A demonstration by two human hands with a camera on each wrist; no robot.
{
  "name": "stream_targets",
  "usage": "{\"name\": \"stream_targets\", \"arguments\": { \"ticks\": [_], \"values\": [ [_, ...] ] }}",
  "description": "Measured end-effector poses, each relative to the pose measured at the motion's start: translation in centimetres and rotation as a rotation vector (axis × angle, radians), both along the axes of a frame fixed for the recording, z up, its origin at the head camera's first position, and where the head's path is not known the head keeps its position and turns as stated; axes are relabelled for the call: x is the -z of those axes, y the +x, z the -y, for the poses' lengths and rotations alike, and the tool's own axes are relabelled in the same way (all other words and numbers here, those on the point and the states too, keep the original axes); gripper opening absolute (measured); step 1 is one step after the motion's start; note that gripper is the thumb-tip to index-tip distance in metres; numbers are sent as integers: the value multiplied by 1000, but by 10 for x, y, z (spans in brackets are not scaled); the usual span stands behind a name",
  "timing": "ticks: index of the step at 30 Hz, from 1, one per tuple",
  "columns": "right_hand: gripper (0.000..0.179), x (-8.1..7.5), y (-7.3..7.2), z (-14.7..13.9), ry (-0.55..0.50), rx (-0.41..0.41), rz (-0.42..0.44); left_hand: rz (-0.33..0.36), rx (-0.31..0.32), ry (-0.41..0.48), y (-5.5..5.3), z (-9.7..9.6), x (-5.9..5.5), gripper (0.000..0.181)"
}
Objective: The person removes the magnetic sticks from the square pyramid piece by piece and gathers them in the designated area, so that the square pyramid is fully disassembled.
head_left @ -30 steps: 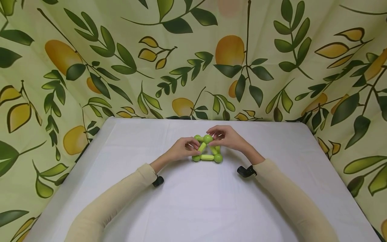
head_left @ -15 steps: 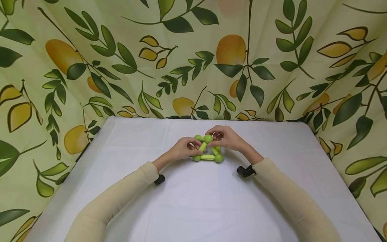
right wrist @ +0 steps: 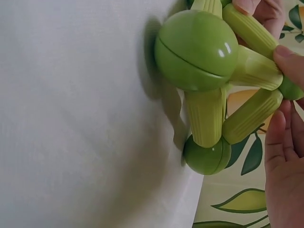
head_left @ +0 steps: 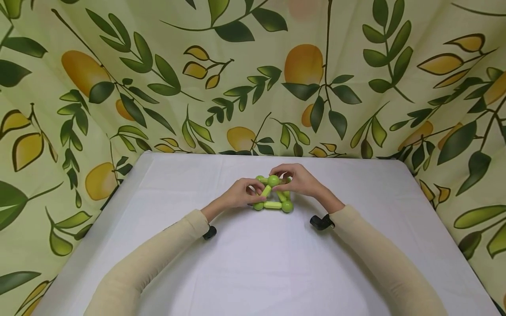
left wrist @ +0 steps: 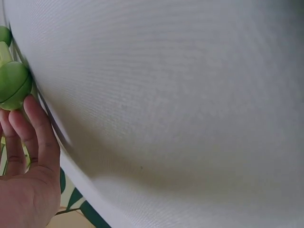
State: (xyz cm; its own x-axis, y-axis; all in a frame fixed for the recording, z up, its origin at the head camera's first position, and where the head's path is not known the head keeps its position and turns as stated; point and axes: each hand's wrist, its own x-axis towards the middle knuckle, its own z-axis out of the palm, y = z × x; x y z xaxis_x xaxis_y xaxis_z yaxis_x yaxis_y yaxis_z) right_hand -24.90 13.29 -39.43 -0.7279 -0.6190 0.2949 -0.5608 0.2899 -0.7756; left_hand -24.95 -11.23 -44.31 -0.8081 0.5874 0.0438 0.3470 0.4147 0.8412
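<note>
A ball-and-rod building toy (head_left: 272,205) of glossy green balls and lighter ribbed rods stands on the white-covered table. Its rods slope up to a top ball (head_left: 273,180). My left hand (head_left: 240,193) pinches the toy's left side, thumb at a sloping rod. In the left wrist view, my left fingertips lie right at a lower green ball (left wrist: 14,85). My right hand (head_left: 298,179) holds the toy near the top ball from the right. The right wrist view shows my right thumb (right wrist: 289,61) on the end of a rod and a nearer ball (right wrist: 197,50) resting low.
The white tablecloth (head_left: 253,263) spreads around the toy. Behind and beside the table hangs a curtain (head_left: 253,74) printed with leaves and orange fruit. A black wrist camera (head_left: 322,222) sits at the right cuff, another camera (head_left: 209,232) at the left.
Both hands keep their places on the toy, with only very slight finger movement. The whole head view has shifted a little.
</note>
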Motion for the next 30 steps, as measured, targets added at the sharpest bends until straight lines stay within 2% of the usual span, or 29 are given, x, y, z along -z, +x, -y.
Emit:
{"name": "stream_targets", "arguments": {
  "ticks": [14, 22, 30],
  "values": [
    [33, -3, -6, 0, -20, -46, 57, 17, 3, 8, 0, -1, -3, 19],
    [33, -3, -8, 1, -29, -79, 99, 8, 0, -3, -1, 0, -1, 18],
    [32, -4, -9, 2, -31, -69, 93, 1, 4, 5, -1, 0, 0, 19]
  ]
}}
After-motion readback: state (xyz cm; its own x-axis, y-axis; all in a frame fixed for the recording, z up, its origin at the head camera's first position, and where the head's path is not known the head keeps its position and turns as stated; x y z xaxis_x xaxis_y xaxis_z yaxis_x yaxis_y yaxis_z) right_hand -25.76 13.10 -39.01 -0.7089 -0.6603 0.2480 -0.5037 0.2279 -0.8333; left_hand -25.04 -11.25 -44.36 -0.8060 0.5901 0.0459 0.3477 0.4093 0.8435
